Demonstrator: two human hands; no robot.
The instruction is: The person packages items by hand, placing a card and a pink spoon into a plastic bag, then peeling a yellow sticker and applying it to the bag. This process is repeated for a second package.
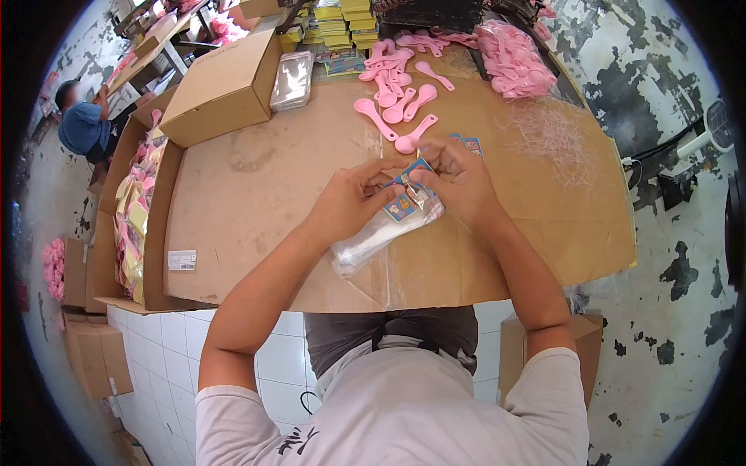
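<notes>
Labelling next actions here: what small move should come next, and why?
Probably align the blue printed card with the clear plastic: the left hand and right hand both have fingers on the card, and the plastic lies right by it.

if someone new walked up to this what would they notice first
Probably the bright pink spoons, loose at the far middle of the tabletop, with a clear bag of similar pink pieces to their right. Next, the left hand and right hand fingering a small blue printed card nearer the wearer. Then the open carton at far left.
</notes>
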